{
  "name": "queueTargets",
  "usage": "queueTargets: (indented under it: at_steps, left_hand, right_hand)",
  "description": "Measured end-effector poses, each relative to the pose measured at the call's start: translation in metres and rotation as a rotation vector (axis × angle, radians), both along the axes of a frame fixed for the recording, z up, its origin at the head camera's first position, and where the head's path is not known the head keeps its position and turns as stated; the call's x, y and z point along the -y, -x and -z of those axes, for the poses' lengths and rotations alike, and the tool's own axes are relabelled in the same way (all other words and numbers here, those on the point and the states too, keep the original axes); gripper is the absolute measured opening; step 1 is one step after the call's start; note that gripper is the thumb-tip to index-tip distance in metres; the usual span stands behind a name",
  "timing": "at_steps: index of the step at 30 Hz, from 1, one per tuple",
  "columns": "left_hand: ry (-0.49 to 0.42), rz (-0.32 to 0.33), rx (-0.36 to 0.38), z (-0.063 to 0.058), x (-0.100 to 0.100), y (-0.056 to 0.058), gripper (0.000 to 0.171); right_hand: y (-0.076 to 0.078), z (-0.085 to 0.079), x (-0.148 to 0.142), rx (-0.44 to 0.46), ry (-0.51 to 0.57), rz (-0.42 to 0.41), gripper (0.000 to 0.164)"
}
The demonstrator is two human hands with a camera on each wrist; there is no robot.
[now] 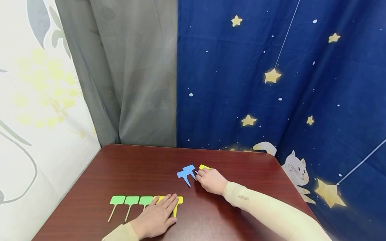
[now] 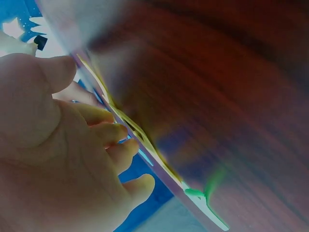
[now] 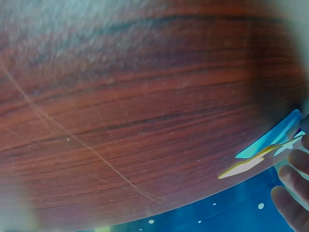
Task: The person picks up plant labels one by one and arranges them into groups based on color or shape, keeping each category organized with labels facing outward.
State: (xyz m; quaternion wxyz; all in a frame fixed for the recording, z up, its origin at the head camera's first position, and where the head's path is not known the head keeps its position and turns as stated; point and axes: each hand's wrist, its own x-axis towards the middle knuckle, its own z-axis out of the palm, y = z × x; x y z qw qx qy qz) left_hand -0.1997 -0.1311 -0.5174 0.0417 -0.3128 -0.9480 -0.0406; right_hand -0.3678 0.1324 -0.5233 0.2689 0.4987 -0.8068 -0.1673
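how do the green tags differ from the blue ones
The green tags lie side by side in a row, while the blue tags bunch together. The green ones sit by the left hand; the blue ones lie farther back, near the right hand. Green stems slant down-left in the head view, blue down-right. Both are T-shaped.

Blue starry curtain point(image 1: 229, 83) at two o'clock; grey curtain point(image 1: 144, 83) at ten; pale, seemingly fabric hanging point(image 1: 18, 67) at nine; reddish-brown table point(image 1: 135, 174) at six.
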Motion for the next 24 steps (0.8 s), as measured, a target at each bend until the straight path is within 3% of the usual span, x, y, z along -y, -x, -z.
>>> queueTargets:
  at_steps: [11, 24]
  left_hand:
    - [0.011, -0.006, 0.013, -0.0045, -0.0006, 0.0026, 0.060]
    - [0.054, 0.008, -0.006, -0.0013, -0.0001, 0.0093, 0.063]
  right_hand:
    - [0.0027, -0.0020, 0.0008, -0.040, -0.026, 0.004, 0.009]
    - [0.0074, 0.0059, 0.0005, -0.029, -0.006, 0.014, 0.007]
